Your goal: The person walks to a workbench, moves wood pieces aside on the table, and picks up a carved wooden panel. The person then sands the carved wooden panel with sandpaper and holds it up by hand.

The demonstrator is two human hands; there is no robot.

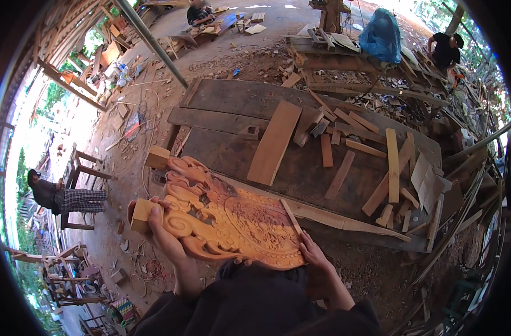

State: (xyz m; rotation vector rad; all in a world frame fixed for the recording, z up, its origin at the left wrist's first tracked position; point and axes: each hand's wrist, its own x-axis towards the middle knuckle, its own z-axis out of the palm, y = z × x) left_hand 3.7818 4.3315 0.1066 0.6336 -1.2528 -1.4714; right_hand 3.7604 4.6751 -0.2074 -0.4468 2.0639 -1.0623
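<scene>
A carved wooden panel, orange-brown with scrolls and floral relief, is held tilted in front of my body. Two square wooden blocks stick out at its left end, an upper one and a lower one. My left hand wraps round the lower block, thumb on top. At the panel's right end, my right hand grips the edge beside a thin wooden strip, its fingers partly hidden. The panel's far side lies over or against the near edge of a dark workbench; whether it touches I cannot tell.
On the bench lie a wide plank, a pale batten and several offcuts. A blue plastic bag sits on a farther bench. A person is by a wooden chair frame at left; others are farther off. A metal pole slants behind.
</scene>
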